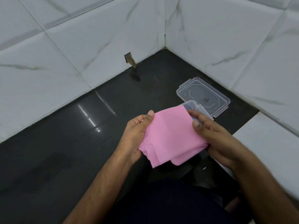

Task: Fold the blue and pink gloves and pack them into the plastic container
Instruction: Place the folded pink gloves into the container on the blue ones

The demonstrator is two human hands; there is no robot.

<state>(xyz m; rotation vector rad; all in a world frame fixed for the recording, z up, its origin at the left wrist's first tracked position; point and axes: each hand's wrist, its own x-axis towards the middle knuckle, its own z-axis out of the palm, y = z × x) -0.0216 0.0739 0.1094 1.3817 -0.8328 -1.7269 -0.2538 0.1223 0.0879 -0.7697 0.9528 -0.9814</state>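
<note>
The left hand (137, 135) is gripping the left edge of the pink glove (171, 136), thumb on top and fingers curled underneath. The glove is hanging in the air between both hands, above the black counter (64, 143) and near its right edge, already doubled into a loose pad with layered flaps drooping at the near end. It is looking thin, light and limp, probably a little slick, so it will likely spring open unless the folds are being pinched flat at the edges, where both hands are now taking it. The right hand (210, 135) is pinching the right side, thumb laid over the top. Just behind its fingers the plastic container (196, 108) is peeking out, mostly hidden by glove and hand; something bluish is showing inside, perhaps the blue glove, though I cannot tell. The clear lid (203, 94) is lying flat beside it toward the counter's far right corner, touching or overlapping it, so nothing is blocking the opening.
</note>
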